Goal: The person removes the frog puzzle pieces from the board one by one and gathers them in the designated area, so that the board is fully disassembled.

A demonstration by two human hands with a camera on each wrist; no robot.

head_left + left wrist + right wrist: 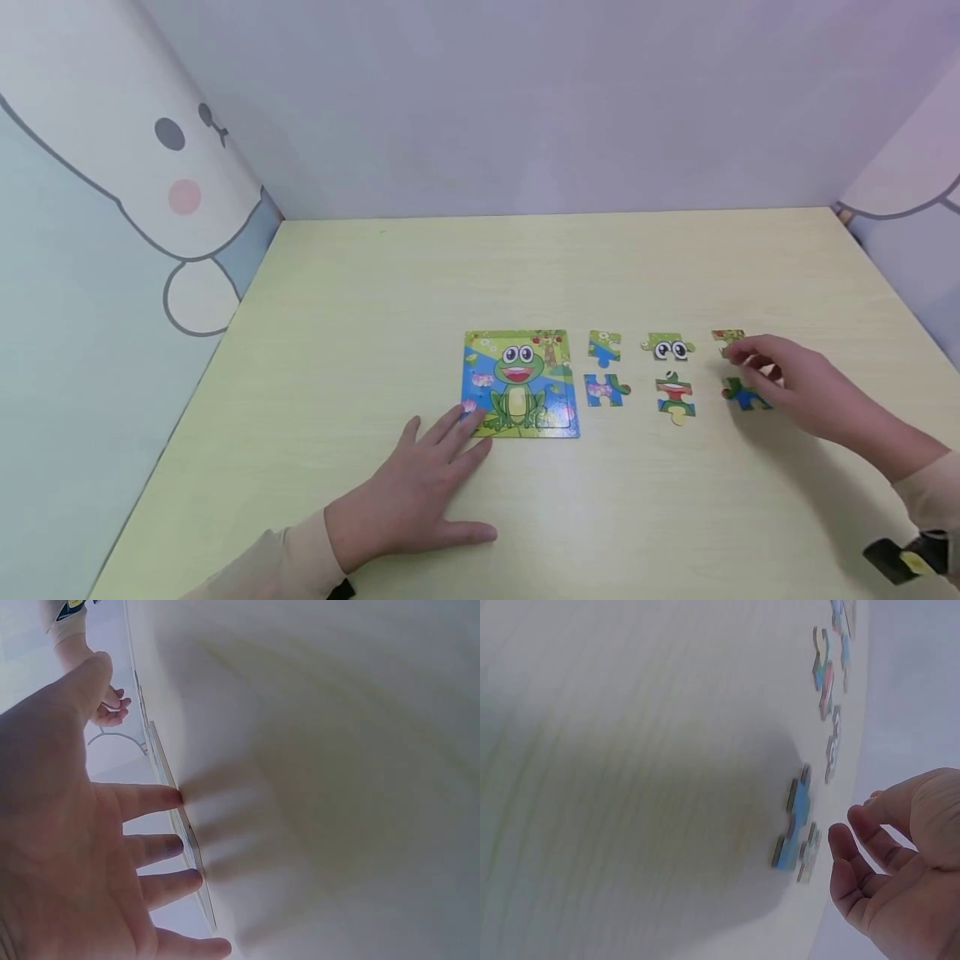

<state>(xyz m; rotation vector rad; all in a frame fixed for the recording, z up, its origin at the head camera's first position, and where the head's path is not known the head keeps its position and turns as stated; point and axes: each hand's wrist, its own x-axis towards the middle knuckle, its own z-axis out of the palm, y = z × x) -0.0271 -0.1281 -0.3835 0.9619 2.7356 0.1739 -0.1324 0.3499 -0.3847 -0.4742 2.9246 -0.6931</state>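
A square frog puzzle board (555,412) lies flat near the middle of the table. My left hand (420,487) is spread out, its fingertips touching the board's lower left corner; in the left wrist view the straight fingers (169,889) meet the board's edge. At the right, my right hand (802,387) hovers with loosely bent fingers and nothing showing between them. Below its fingertips are a puzzle piece with red and green print (726,336), partly covered, and a blue and green piece (745,395), also seen in the right wrist view (798,814).
Between board and right hand lie several more pieces: a frog-eyes piece (670,347), a red-mouth piece (676,394), a blue and green piece (603,347) and a pink-flower piece (604,390). Walls (525,108) with cartoon drawings border the table (337,333) at back and sides.
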